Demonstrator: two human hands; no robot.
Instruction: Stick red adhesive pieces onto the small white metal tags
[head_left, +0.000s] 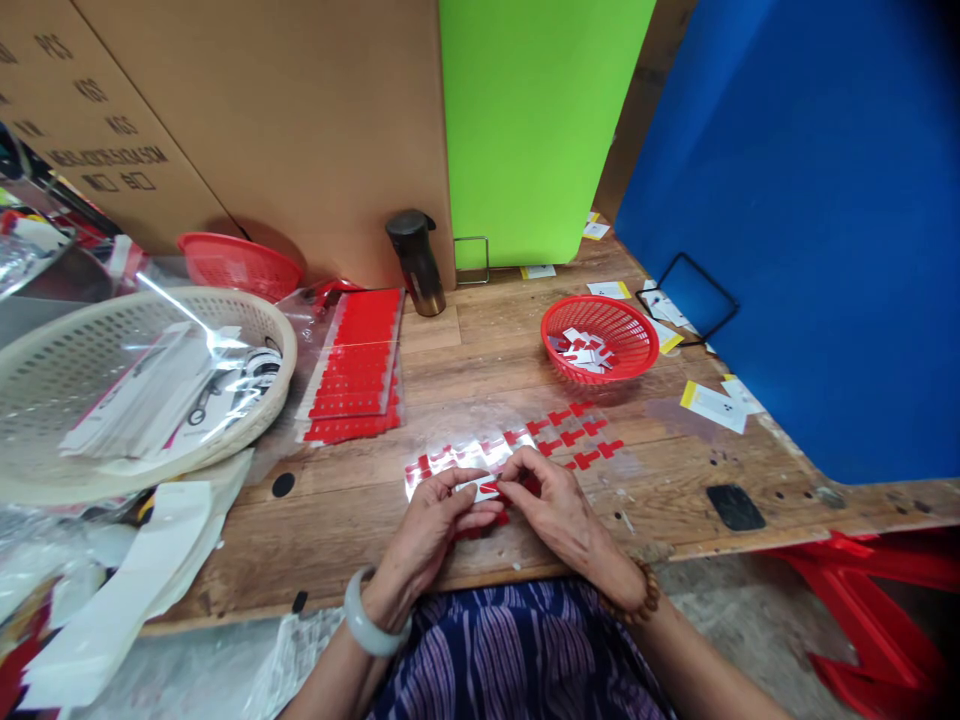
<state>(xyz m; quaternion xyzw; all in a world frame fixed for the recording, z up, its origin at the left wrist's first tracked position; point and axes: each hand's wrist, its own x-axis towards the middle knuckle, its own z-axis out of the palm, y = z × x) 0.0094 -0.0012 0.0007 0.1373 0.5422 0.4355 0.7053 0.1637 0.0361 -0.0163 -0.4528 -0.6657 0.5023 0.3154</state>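
My left hand (442,512) holds a small white card (478,489) between thumb and fingers at the table's front edge. A red piece lies on the card's right end, and the closed fingertips of my right hand (551,505) pinch there. Just beyond both hands, a clear sheet with rows of red stickers (571,438) lies flat on the wooden table, partly covered by my hands. Farther back on the right, a red basket (637,340) holds small white cards with red parts. A stack of red sticker sheets (356,360) lies to the left.
On the left stands a large cream basket (277,400) with printed cards under clear plastic. A dark bottle (417,262) stands behind the sheets. Green (532,120) and blue boards (810,230) rise at the back and right. Yellow-edged cards (712,405) lie by the blue board.
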